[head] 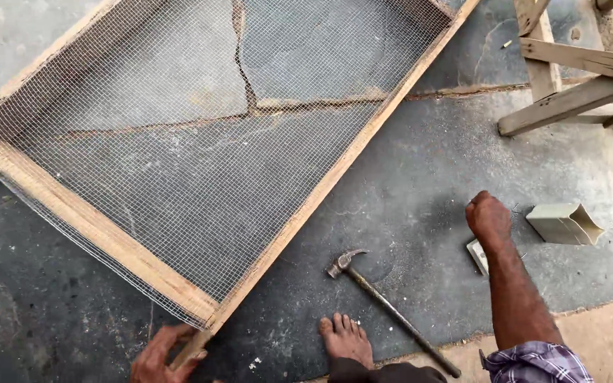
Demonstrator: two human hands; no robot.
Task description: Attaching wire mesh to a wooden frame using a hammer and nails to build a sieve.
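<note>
A large wooden frame (72, 213) covered with wire mesh (200, 142) lies on the dark concrete floor. My left hand (161, 358) grips the frame's near corner at the bottom edge of the view. My right hand (489, 216) reaches out over the floor to the right, fingers curled down over a small pale box (477, 256); what it holds, if anything, is hidden. A claw hammer (384, 305) with a metal handle lies on the floor between the hands, touched by neither. My bare foot (347, 339) rests beside the hammer's handle.
An open beige plastic box (565, 223) sits just right of my right hand. A wooden structure of rough planks (576, 78) stands at the upper right. Cracks run across the floor under the mesh. Sandy ground (604, 340) borders the concrete at lower right.
</note>
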